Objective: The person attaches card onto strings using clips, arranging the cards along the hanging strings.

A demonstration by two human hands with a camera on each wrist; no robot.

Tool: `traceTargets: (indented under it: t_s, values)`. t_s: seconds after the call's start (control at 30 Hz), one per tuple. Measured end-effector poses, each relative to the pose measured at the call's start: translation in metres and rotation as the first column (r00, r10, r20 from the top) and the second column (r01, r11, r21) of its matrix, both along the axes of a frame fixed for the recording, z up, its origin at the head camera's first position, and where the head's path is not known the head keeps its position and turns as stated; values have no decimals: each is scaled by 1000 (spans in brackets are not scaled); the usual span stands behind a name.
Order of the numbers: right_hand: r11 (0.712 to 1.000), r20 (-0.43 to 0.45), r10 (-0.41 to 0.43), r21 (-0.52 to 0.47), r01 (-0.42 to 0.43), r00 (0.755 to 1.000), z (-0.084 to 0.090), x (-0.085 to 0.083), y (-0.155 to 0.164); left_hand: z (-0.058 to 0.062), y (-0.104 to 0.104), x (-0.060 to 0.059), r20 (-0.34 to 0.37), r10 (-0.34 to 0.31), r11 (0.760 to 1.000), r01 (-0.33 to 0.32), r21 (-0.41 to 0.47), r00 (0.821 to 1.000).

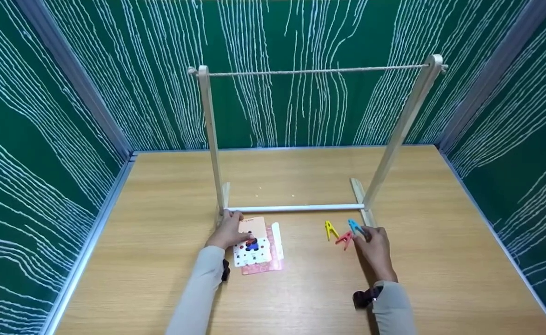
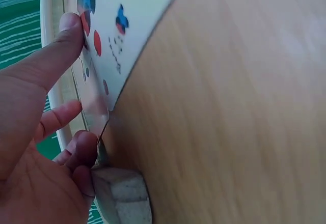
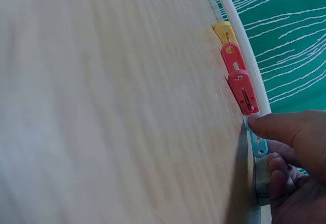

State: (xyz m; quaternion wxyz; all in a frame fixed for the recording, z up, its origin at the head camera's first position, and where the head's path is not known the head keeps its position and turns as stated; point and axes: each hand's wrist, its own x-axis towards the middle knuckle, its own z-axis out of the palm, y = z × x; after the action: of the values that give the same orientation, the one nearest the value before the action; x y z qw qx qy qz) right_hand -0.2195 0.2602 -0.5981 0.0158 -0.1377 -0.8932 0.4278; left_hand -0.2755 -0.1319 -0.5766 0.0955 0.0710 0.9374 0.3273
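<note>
A small stack of cloths or cards [image 1: 256, 251] lies on the wooden table [image 1: 161, 260]; the top piece is white with coloured spots [image 2: 127, 25]. My left hand [image 1: 229, 231] is at the stack's left edge. Its thumb [image 2: 69, 30] lies on the spotted piece and its curled fingers [image 2: 81, 147] meet the edge from below, pinching it. To the right lie a yellow clothes peg [image 1: 330, 230], a red peg [image 1: 345, 239] and a blue peg [image 1: 356, 226]. My right hand [image 1: 366, 235] pinches the blue peg [image 3: 259, 145], which sits beside the red peg [image 3: 239, 81].
A wooden drying rack [image 1: 210, 139] stands mid-table, with a rope [image 1: 315, 71] strung across its top and a white bar [image 1: 296, 208] at its base. The rack's foot [image 2: 122, 198] is just beside my left hand. Green patterned walls enclose the table on three sides.
</note>
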Motion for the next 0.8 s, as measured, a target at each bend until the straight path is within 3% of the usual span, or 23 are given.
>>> traceTargets:
  t_s: [0.17,0.4,0.8]
  values:
    - [1000,15,0,-17,1,1000,-1,1,0,-2,1,-1,27,23,1000,-23,4,999]
    - [1000,-57,-7,22,8,998,-2,2,1,-1,3,-1,8,32,999,-32,-32,999]
    - [1000,-16,-1,19,2,1000,3,3,-1,-3,5,2,-31,53,995,-56,-80,998]
